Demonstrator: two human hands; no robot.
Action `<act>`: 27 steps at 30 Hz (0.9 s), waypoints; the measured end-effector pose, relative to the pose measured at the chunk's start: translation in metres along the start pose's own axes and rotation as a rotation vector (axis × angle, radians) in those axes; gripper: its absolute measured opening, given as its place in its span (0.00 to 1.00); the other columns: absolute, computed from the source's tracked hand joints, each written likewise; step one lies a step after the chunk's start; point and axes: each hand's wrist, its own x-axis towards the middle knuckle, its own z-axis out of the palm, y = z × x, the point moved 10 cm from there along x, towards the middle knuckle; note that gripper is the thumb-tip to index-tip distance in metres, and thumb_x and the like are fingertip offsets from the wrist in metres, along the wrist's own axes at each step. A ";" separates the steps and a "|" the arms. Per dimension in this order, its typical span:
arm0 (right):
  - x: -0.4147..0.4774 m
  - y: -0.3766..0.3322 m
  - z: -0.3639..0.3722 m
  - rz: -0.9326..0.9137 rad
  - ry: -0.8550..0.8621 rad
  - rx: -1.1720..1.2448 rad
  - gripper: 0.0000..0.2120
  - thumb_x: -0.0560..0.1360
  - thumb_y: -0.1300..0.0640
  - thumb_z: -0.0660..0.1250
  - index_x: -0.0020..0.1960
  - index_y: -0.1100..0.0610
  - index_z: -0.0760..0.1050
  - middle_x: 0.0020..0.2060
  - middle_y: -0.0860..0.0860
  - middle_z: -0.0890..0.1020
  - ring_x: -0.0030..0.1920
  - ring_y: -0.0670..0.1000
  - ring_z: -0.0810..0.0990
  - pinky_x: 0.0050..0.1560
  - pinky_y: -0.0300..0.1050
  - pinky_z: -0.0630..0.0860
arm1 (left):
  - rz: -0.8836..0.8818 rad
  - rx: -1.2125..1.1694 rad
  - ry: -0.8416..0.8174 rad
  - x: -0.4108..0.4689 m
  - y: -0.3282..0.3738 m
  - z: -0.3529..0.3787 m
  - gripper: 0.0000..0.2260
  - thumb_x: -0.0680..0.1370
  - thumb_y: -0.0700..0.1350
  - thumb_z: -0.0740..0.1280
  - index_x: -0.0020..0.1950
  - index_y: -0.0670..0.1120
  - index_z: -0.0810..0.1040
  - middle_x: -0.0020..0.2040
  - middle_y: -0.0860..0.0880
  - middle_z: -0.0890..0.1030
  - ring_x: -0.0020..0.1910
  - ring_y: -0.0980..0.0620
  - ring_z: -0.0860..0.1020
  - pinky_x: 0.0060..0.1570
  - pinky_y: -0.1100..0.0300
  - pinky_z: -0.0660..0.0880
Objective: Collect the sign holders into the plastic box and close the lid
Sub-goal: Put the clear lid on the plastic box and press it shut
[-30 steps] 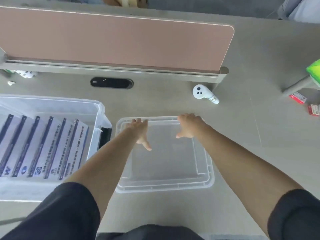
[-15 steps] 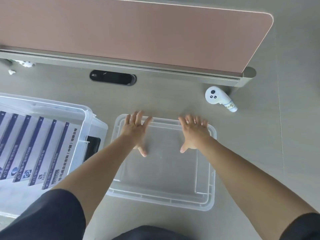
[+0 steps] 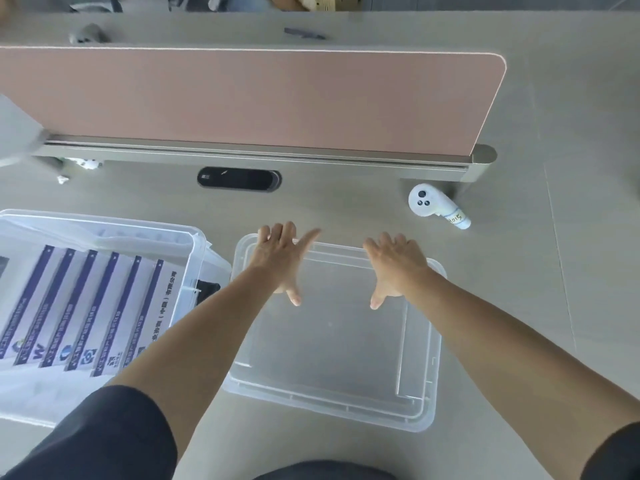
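Note:
A clear plastic box (image 3: 199,258) stands at the left with several sign holders (image 3: 86,313) lined up inside, white cards with dark blue stripes. Its clear lid (image 3: 346,400) lies flat on the desk in the middle. My left hand (image 3: 280,261) rests over the lid's far left edge, fingers spread, thumb pointing back toward me. My right hand (image 3: 394,268) lies over the far right part of the lid, fingers spread too. Neither hand has closed around the lid.
A pink desk divider (image 3: 242,98) on a metal rail runs across the back. A black cable port (image 3: 239,179) sits below it. A white controller (image 3: 436,206) lies at the right of the lid. Small white items (image 3: 86,164) lie at the far left.
Both hands have slid slightly forward to the lid's far edge and spread their fingers. The view has tilted; the box and lid stay in place.

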 end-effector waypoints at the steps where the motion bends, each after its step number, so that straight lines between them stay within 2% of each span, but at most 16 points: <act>1: -0.008 -0.003 -0.011 -0.001 0.026 -0.009 0.45 0.52 0.36 0.80 0.60 0.55 0.65 0.53 0.51 0.72 0.52 0.56 0.73 0.44 0.48 0.66 | -0.009 0.007 0.018 -0.006 -0.002 -0.009 0.59 0.48 0.66 0.78 0.73 0.58 0.51 0.61 0.46 0.64 0.60 0.45 0.64 0.61 0.50 0.60; 3: -0.025 -0.002 -0.031 0.006 0.061 -0.030 0.41 0.55 0.38 0.80 0.58 0.56 0.66 0.50 0.51 0.76 0.51 0.55 0.76 0.44 0.48 0.66 | -0.017 -0.007 0.091 -0.018 -0.005 -0.031 0.50 0.51 0.65 0.78 0.69 0.58 0.61 0.60 0.48 0.65 0.60 0.45 0.66 0.61 0.50 0.61; 6: -0.054 0.012 -0.070 0.056 0.121 0.025 0.37 0.59 0.43 0.81 0.58 0.56 0.67 0.49 0.51 0.80 0.50 0.56 0.81 0.42 0.46 0.69 | 0.029 -0.095 0.216 -0.036 -0.003 -0.077 0.37 0.60 0.61 0.78 0.65 0.56 0.69 0.59 0.49 0.72 0.59 0.47 0.71 0.60 0.50 0.63; 8: -0.079 0.016 -0.099 0.086 0.199 0.027 0.34 0.62 0.45 0.81 0.58 0.55 0.67 0.48 0.52 0.80 0.50 0.57 0.82 0.39 0.45 0.70 | 0.054 -0.229 0.263 -0.054 -0.005 -0.102 0.30 0.66 0.56 0.77 0.63 0.52 0.70 0.59 0.50 0.77 0.58 0.46 0.75 0.57 0.52 0.66; 11: -0.119 0.016 -0.132 0.137 0.351 0.014 0.27 0.65 0.48 0.79 0.55 0.55 0.68 0.47 0.52 0.80 0.50 0.57 0.82 0.39 0.45 0.70 | 0.049 -0.341 0.336 -0.084 -0.011 -0.127 0.22 0.72 0.52 0.73 0.63 0.52 0.70 0.60 0.49 0.79 0.57 0.43 0.77 0.52 0.54 0.70; 13: -0.143 0.011 -0.140 0.128 0.397 0.041 0.26 0.65 0.46 0.78 0.54 0.55 0.69 0.50 0.52 0.80 0.50 0.56 0.81 0.40 0.44 0.68 | 0.086 -0.307 0.408 -0.109 -0.009 -0.138 0.20 0.74 0.51 0.70 0.64 0.51 0.71 0.60 0.49 0.79 0.57 0.44 0.77 0.55 0.55 0.69; 15: -0.168 -0.003 -0.135 0.109 0.365 0.149 0.27 0.63 0.39 0.77 0.51 0.52 0.69 0.53 0.49 0.79 0.50 0.54 0.78 0.42 0.44 0.68 | 0.151 -0.276 0.472 -0.139 -0.008 -0.139 0.20 0.75 0.53 0.68 0.65 0.51 0.71 0.59 0.49 0.78 0.58 0.47 0.76 0.59 0.55 0.66; 18: -0.208 -0.019 -0.127 0.147 0.383 0.274 0.27 0.66 0.27 0.65 0.47 0.49 0.67 0.53 0.46 0.78 0.52 0.53 0.77 0.47 0.48 0.74 | 0.268 -0.291 0.542 -0.176 -0.003 -0.129 0.23 0.77 0.61 0.61 0.68 0.51 0.70 0.56 0.49 0.77 0.59 0.47 0.74 0.62 0.51 0.62; 20: -0.238 -0.037 -0.122 0.205 0.474 0.261 0.24 0.75 0.30 0.54 0.48 0.51 0.71 0.52 0.49 0.78 0.53 0.55 0.77 0.47 0.48 0.72 | 0.327 -0.340 0.569 -0.205 -0.003 -0.118 0.24 0.78 0.62 0.52 0.67 0.51 0.72 0.55 0.47 0.77 0.57 0.46 0.74 0.61 0.50 0.62; 22: -0.266 -0.057 -0.117 0.213 0.553 0.264 0.21 0.80 0.38 0.51 0.47 0.53 0.73 0.49 0.49 0.77 0.52 0.55 0.77 0.45 0.48 0.69 | 0.375 -0.373 0.597 -0.233 0.001 -0.108 0.25 0.78 0.59 0.46 0.67 0.51 0.73 0.54 0.46 0.77 0.56 0.44 0.74 0.58 0.51 0.62; 24: -0.290 -0.071 -0.102 0.233 0.566 0.301 0.20 0.81 0.40 0.53 0.45 0.54 0.73 0.45 0.48 0.76 0.50 0.54 0.75 0.46 0.48 0.71 | 0.412 -0.396 0.625 -0.255 0.006 -0.097 0.23 0.80 0.55 0.47 0.66 0.51 0.74 0.55 0.46 0.78 0.56 0.43 0.75 0.56 0.53 0.62; 27: -0.317 -0.084 -0.065 0.289 0.505 0.415 0.23 0.77 0.35 0.57 0.38 0.53 0.72 0.38 0.48 0.73 0.44 0.53 0.75 0.47 0.50 0.74 | 0.467 -0.406 0.592 -0.278 0.015 -0.075 0.16 0.82 0.51 0.54 0.66 0.53 0.74 0.58 0.47 0.77 0.57 0.44 0.73 0.59 0.53 0.61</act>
